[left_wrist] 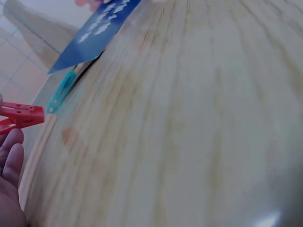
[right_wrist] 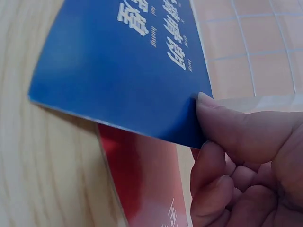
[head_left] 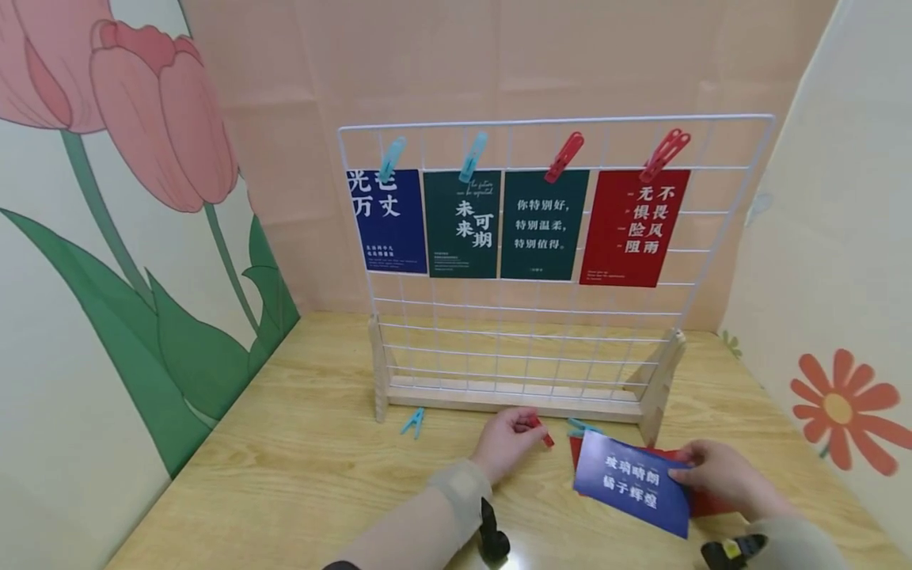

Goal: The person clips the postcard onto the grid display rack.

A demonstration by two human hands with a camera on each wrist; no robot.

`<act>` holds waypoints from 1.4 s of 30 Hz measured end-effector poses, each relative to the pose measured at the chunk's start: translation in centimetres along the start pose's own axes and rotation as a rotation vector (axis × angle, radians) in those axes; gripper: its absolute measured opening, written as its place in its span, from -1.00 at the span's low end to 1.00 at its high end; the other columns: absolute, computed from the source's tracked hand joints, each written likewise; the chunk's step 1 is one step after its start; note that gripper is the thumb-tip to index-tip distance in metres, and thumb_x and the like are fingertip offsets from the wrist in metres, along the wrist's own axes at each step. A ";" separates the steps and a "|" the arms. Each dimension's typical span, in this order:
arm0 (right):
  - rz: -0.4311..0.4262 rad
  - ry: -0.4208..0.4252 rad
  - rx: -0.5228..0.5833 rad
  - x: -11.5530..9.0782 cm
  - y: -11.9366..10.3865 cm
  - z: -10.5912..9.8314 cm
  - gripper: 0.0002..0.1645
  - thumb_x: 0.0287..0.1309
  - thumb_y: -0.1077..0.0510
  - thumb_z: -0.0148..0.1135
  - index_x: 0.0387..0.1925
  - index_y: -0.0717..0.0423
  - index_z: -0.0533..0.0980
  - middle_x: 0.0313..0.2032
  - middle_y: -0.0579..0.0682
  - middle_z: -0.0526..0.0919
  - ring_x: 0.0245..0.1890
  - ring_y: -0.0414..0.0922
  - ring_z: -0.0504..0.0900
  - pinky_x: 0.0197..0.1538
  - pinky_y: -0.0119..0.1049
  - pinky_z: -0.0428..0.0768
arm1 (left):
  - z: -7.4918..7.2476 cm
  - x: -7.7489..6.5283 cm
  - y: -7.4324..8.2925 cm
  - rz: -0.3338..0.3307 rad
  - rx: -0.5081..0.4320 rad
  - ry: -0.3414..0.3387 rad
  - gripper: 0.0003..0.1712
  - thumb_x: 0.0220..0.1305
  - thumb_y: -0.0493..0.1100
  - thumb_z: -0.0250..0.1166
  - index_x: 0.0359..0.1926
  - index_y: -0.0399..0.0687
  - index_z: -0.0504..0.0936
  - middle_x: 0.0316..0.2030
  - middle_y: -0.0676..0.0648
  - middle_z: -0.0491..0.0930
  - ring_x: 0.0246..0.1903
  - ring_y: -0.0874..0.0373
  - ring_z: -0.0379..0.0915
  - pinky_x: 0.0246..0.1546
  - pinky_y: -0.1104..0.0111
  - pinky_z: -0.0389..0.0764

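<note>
My left hand (head_left: 507, 445) holds a red clothespin (head_left: 543, 431) low over the table, just in front of the rack's wooden base. In the left wrist view the same red clothespin (left_wrist: 22, 115) shows above the fingers. With thumb and fingers my right hand (head_left: 730, 475) pinches the right edge of a blue card (head_left: 634, 484) with white characters. This blue card (right_wrist: 118, 85) is lifted at a tilt over a red card (right_wrist: 137, 170), which it mostly covers. A light-blue clothespin (head_left: 584, 427) lies behind the blue card, partly hidden.
A white wire grid rack (head_left: 541, 312) stands on wooden feet at the back. Four cards hang from it by clothespins, including a red card (head_left: 634, 229) at the right end. Another light-blue clothespin (head_left: 413, 423) lies before the left foot. Patterned walls flank the wooden table (head_left: 285, 475).
</note>
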State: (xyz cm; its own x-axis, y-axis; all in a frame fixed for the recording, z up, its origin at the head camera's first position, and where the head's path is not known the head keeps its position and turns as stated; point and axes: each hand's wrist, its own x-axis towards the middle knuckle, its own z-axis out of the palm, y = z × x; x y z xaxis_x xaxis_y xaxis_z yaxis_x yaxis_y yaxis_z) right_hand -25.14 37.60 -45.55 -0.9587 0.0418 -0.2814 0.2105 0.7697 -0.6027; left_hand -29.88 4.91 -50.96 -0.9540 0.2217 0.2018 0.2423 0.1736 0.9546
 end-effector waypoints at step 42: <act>-0.231 0.037 0.071 -1.5 -7.7 1.2 -0.74 0.24 0.10 0.23 -0.14 0.20 0.59 -0.25 0.01 0.62 -0.22 -0.06 0.50 -0.21 -0.18 0.43 | -11.6 -2.4 4.5 -0.045 0.103 -0.099 -0.61 0.24 -0.09 0.33 0.09 0.04 0.60 -0.23 0.13 0.62 -0.22 0.24 0.53 -0.16 0.35 0.56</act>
State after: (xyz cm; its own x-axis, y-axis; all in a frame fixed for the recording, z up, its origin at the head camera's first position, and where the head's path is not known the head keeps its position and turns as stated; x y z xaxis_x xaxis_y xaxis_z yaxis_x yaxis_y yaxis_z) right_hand -25.08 30.82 -41.38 -0.9890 -0.1060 -0.1036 -0.0033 0.7149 -0.6992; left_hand -28.52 -5.99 -44.56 -0.9435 0.3041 0.1321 0.2215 0.2818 0.9336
